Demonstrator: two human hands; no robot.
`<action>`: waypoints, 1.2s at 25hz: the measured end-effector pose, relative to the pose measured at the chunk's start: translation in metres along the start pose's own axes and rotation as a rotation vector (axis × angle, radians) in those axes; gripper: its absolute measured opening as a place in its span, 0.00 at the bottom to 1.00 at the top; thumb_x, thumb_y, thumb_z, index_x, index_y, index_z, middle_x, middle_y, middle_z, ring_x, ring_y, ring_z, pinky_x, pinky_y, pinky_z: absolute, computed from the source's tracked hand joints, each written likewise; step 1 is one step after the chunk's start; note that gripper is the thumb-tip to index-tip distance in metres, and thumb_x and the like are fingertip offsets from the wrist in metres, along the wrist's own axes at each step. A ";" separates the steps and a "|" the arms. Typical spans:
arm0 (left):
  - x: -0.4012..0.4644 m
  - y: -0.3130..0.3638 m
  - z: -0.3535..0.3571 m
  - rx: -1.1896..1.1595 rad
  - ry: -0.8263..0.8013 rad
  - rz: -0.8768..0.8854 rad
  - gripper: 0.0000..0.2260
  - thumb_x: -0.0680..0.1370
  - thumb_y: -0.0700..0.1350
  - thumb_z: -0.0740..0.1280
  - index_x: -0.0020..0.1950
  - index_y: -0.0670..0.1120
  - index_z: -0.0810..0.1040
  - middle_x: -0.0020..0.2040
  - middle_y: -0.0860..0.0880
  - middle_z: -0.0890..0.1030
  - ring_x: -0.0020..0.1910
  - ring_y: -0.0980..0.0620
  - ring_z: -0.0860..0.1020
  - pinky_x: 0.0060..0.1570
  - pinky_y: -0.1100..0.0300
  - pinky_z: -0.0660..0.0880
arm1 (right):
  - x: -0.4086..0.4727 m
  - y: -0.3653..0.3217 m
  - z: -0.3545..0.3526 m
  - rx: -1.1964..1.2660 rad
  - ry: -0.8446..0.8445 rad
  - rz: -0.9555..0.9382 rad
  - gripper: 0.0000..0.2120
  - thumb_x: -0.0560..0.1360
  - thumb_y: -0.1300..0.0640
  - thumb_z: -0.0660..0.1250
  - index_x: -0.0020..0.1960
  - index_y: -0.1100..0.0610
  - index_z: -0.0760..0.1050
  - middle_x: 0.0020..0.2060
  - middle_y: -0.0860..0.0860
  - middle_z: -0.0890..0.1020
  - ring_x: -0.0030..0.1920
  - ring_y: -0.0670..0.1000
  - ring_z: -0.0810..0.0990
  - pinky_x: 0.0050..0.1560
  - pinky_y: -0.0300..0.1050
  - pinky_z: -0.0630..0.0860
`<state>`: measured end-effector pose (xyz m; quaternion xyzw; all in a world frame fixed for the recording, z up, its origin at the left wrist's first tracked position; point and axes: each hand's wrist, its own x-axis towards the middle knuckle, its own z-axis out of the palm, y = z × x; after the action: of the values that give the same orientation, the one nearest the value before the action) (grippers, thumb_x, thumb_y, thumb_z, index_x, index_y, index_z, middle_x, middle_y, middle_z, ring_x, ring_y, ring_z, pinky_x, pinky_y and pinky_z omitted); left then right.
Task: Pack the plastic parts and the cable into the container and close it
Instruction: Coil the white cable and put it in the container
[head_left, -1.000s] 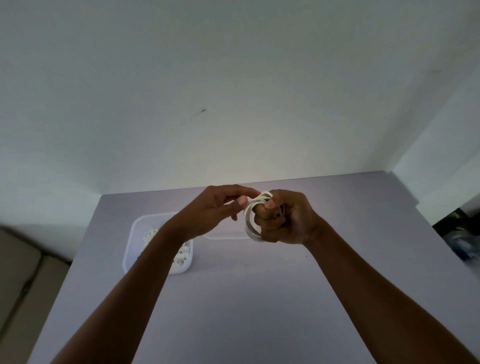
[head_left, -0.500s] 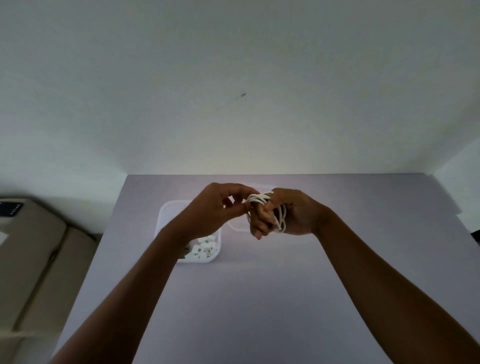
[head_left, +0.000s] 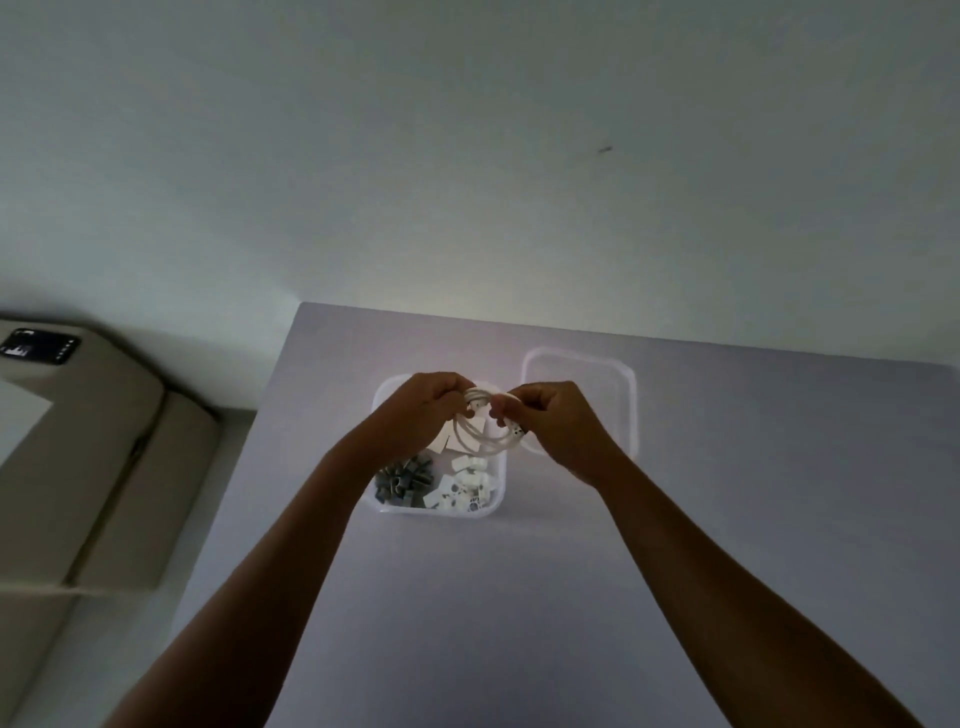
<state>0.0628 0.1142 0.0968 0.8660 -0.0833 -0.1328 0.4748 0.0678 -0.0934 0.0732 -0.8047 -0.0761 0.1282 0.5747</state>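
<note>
A coiled white cable (head_left: 480, 428) hangs between both hands, directly above the open clear container (head_left: 496, 501). My left hand (head_left: 421, 410) pinches the coil's left side and my right hand (head_left: 550, 421) grips its right side. Inside the container lie grey plastic parts (head_left: 402, 480) at the left and white plastic parts (head_left: 460, 488) at the right. The clear lid (head_left: 597, 374) lies flat on the table just right of the container, partly hidden by my right hand.
The grey table (head_left: 519, 597) runs to a white wall at the back. Left of the table stands a beige sofa (head_left: 104, 467) with a dark phone (head_left: 39, 347) on its armrest.
Both hands have carried the coiled cable over the container. The view has swung, so the container and lid now sit nearer the centre and the lid shows.
</note>
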 end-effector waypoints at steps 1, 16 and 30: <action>0.005 -0.013 -0.004 -0.029 -0.017 -0.050 0.08 0.79 0.38 0.62 0.49 0.41 0.81 0.38 0.49 0.81 0.34 0.58 0.76 0.36 0.65 0.71 | 0.009 0.003 0.012 -0.034 0.003 0.002 0.15 0.76 0.48 0.70 0.43 0.60 0.85 0.33 0.54 0.84 0.32 0.45 0.79 0.38 0.36 0.74; 0.051 -0.141 0.030 0.154 0.171 -0.088 0.12 0.77 0.47 0.69 0.59 0.47 0.75 0.47 0.49 0.83 0.43 0.52 0.80 0.46 0.55 0.78 | 0.099 0.078 0.085 -0.356 -0.142 0.315 0.25 0.80 0.45 0.63 0.38 0.67 0.77 0.27 0.54 0.76 0.24 0.48 0.75 0.28 0.39 0.72; 0.068 -0.204 0.060 0.490 0.059 -0.283 0.11 0.78 0.45 0.66 0.56 0.41 0.80 0.52 0.39 0.81 0.54 0.40 0.74 0.52 0.45 0.75 | 0.053 0.196 0.046 -0.608 0.208 0.343 0.16 0.73 0.66 0.66 0.60 0.60 0.79 0.58 0.57 0.79 0.61 0.58 0.73 0.59 0.54 0.75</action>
<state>0.1125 0.1570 -0.1167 0.9615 0.0225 -0.1486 0.2303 0.1005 -0.1017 -0.1319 -0.9486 0.0842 0.1117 0.2838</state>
